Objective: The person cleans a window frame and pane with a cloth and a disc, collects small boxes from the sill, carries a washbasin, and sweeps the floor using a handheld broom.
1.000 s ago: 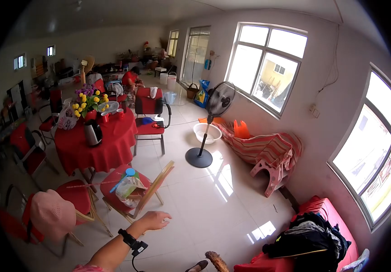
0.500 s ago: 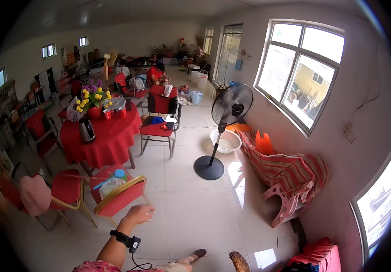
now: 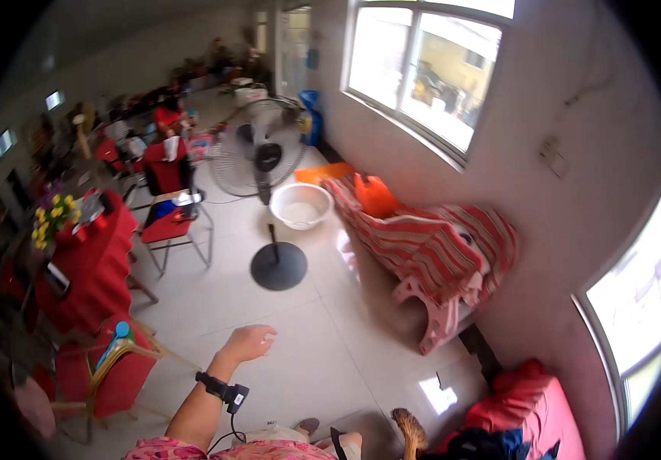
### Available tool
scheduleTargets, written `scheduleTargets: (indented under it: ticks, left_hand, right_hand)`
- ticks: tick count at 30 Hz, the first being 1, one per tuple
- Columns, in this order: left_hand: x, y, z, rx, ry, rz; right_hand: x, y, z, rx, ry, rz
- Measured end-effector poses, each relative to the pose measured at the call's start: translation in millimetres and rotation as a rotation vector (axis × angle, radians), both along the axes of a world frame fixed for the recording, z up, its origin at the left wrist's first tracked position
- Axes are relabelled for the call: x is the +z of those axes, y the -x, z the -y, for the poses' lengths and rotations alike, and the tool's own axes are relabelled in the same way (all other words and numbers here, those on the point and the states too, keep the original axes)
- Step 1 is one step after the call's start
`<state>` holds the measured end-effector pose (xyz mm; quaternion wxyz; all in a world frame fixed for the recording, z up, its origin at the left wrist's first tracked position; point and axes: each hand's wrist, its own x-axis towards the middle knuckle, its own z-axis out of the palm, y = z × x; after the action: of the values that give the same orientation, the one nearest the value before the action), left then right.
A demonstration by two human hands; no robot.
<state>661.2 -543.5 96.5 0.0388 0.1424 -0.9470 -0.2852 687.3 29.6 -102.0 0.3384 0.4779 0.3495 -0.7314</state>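
My left hand [image 3: 247,343] is held out over the tiled floor, fingers loosely bent and a little apart, with nothing visible in it. A black strap with a small box [image 3: 227,391] and a cable is on that wrist. Past the hand stands a black pedestal fan [image 3: 267,153] on a round base [image 3: 279,266]. Near the bottom edge, the straw-like end of a brush or broom [image 3: 407,429] shows; whatever bears it is hidden. My right hand is out of view.
A white basin [image 3: 301,207] sits behind the fan base. Along the right wall is a striped cloth [image 3: 437,245] over a pink plastic frame [image 3: 431,318]. Red chairs [image 3: 119,376] and a red-covered table [image 3: 96,268] are left. A pink-covered seat [image 3: 537,410] is lower right.
The view has turned right, so the table, chairs and fan sit farther left. My left hand's fingers look less curled than before. More of the brush-like end shows.
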Motion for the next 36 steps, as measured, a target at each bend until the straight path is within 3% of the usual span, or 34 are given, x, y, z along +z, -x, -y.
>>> scheduleTargets:
  ticks: [2, 3, 4, 9, 11, 14, 17, 18, 20, 21, 22, 24, 27, 32, 34, 36]
  left_hand:
    - [5.6, 50.1, -20.2, -0.055, -0.081, 0.028]
    - [12.8, 72.1, -31.3, -0.092, -0.054, 0.031]
    - [16.5, 92.4, -45.3, -0.112, -0.027, 0.03]
    - [0.5, 182.0, -88.6, -0.296, 0.065, -0.012]
    - [8.7, 212.7, -106.1, -0.271, 0.115, 0.174]
    - [0.1, 270.0, -136.0, -0.382, 0.088, 0.149]
    - [0.6, 322.6, -175.0, -0.467, 0.117, 0.095]
    - [2.9, 339.2, -186.9, -0.515, 0.144, 0.06]
    - [13.8, 371.0, -213.9, -0.531, 0.154, 0.102]
    - [16.8, 386.2, -225.9, -0.543, 0.16, 0.131]
    - [12.5, 402.9, -231.1, -0.549, 0.159, 0.137]
    - [0.0, 438.0, -231.7, -0.625, 0.181, -0.021]
    - [-0.4, 494.6, -245.1, -0.606, 0.191, -0.071]
    - [-16.6, 583.8, -268.9, -0.554, 0.157, -0.243]
    - [-28.6, 613.8, -281.5, -0.478, 0.191, -0.375]
    - [-41.2, 638.0, -288.4, -0.396, 0.171, -0.31]
  right_hand:
    - [-82.5, 5.7, -42.3, -0.152, 0.36, 0.145]
    - [-28.5, 13.6, -15.0, -0.214, 0.326, 0.184]
    - [-20.7, 19.2, -7.3, -0.239, 0.184, 0.177]
    - [-70.9, 29.9, -30.2, -0.266, 0.301, 0.2]
    - [-73.5, 25.2, -23.4, -0.306, 0.321, 0.247]
    - [-66.2, 29.5, -20.9, -0.292, 0.175, 0.196]
    - [-68.0, 28.5, -24.5, 0.183, -0.042, 0.278]
    - [-75.4, 22.2, -25.9, 0.182, -0.037, 0.293]
    - [-88.1, 16.2, -25.2, 0.399, -0.295, 0.299]
    - [-72.5, 23.1, -21.9, 0.339, -0.326, 0.352]
    - [-39.3, 47.6, -22.8, 0.594, -0.512, 0.324]
    - [-18.9, 59.1, -24.4, 0.608, -0.496, 0.362]
    - [20.4, 86.5, -36.2, 0.596, -0.551, 0.379]
    - [10.3, 85.2, -57.0, 0.396, -0.496, 0.329]
    - [20.3, 104.4, -69.1, 0.155, -0.414, 0.319]
    - [20.4, 130.6, -78.0, 0.15, -0.441, 0.284]
